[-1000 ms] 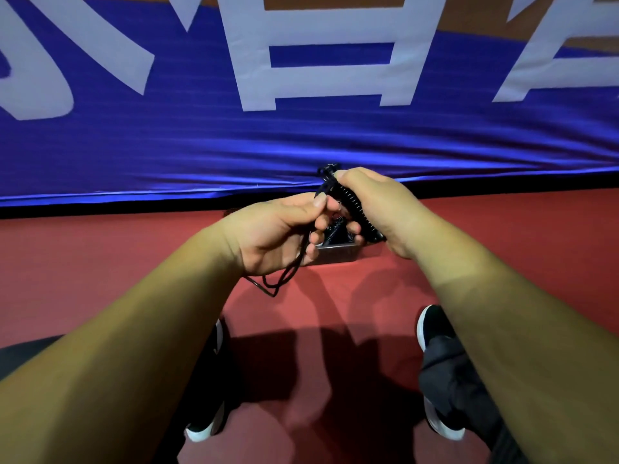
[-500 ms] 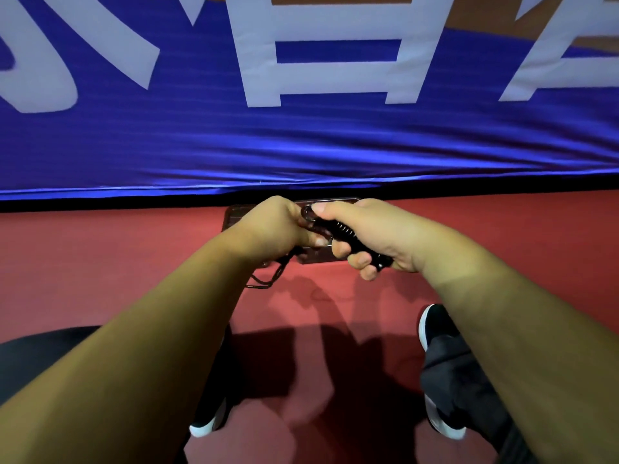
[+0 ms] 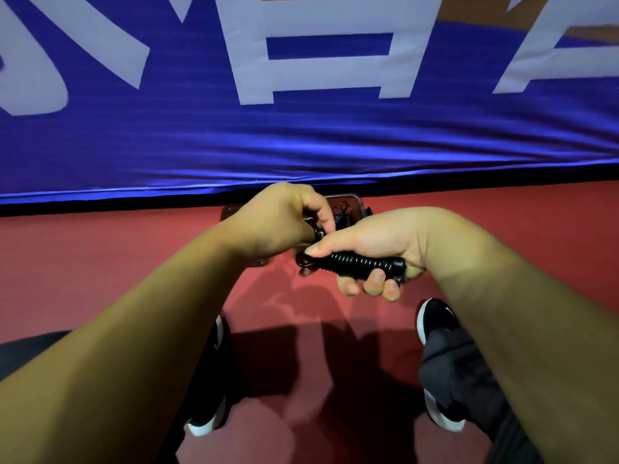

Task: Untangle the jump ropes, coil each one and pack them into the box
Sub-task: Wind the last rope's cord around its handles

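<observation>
My right hand (image 3: 378,242) grips a black ribbed jump rope handle (image 3: 358,264), held level just above the red floor, thumb lying along its top. My left hand (image 3: 284,219) is curled over the box (image 3: 355,204), fingers bent down around thin black cord that is mostly hidden under the hand. The box is a small clear container on the floor by the banner's foot, and black coiled rope (image 3: 343,216) shows inside it. Both hands touch near the handle's left tip.
A blue banner (image 3: 301,135) with large white characters hangs straight ahead, its lower edge just behind the box. My black shoes with white soles (image 3: 435,323) (image 3: 207,420) stand on the red floor (image 3: 83,262) below the hands.
Both hands have come down from chest height toward the floor. The handle has turned from upright to level, and the cord loop that hung below my left hand is out of sight.
</observation>
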Motion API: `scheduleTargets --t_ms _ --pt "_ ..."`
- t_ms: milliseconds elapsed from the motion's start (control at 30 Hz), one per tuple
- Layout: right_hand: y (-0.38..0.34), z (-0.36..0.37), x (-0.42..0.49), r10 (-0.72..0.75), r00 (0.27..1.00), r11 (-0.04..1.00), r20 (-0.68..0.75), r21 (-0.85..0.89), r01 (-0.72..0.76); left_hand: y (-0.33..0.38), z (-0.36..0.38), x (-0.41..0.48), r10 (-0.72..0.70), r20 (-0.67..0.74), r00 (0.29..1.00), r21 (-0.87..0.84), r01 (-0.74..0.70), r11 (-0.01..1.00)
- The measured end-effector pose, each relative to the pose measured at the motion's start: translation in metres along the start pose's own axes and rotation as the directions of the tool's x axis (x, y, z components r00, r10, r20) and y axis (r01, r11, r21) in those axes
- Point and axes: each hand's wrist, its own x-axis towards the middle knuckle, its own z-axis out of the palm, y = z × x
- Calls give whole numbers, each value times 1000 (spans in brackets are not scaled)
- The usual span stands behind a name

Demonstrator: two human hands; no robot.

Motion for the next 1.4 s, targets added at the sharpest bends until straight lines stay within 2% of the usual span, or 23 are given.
scheduleTargets --t_ms 133,200,267,333,367,433,467,500,600,700,767,833,900,967,1033,1100,1200,1267,1400 --pt "2 -4 13 -36 974 992 -226 -124 8 5 1 5 249 -22 968 266 -235 935" --pt "4 -6 20 -90 928 986 -361 -162 33 6 0 8 302 1 953 438 -272 857" --pt "5 -9 25 -162 858 980 -488 -184 81 7 5 10 258 -29 966 607 -188 773" --pt "4 -11 29 -247 764 959 -596 -261 107 5 11 10 118 -136 984 712 14 702" --pt "3 -12 31 -300 704 935 -644 -346 82 3 14 11 32 -192 981 697 114 708" --pt "1 -16 36 -383 574 874 -724 -484 -27 -3 19 16 -134 -203 970 540 225 811" --pt "1 -18 38 -389 528 878 -755 -477 -35 -7 21 18 -189 -170 967 402 243 883" --pt "1 -19 37 -367 518 906 -773 -423 11 -8 22 21 -223 -152 963 241 255 936" --pt "3 -19 33 -282 623 959 -729 -200 200 2 20 21 -269 -184 946 -179 237 955" --pt "2 -22 27 -290 679 951 -674 -126 281 10 18 19 -261 -162 952 -491 152 858" --pt "1 -24 22 -285 706 938 -648 -39 343 14 17 19 -255 -105 961 -613 139 778" --pt "0 -25 17 -275 749 911 -603 85 403 17 14 18 -269 -91 959 -628 155 762" --pt "-1 -26 12 -260 789 855 -556 248 456 15 9 16 -252 -102 962 -575 149 804" --pt "-2 -28 9 -280 814 790 -510 360 497 11 2 12 -201 -41 979 -522 151 839" --pt "-1 -26 6 -316 810 785 -494 344 515 10 -2 7 -170 55 984 -498 174 849" --pt "-1 -19 6 -329 783 819 -528 253 515 10 -6 3 -183 108 977 -506 213 836" --pt "-3 -8 9 -362 710 841 -603 117 528 8 -6 2 -261 148 954 -424 300 855" --pt "-5 -5 11 -391 685 823 -615 101 560 6 -2 2 -315 138 939 -373 344 862" --pt "-8 -6 4 -423 670 792 -610 110 600 -1 8 2 -331 195 923 -465 385 798"
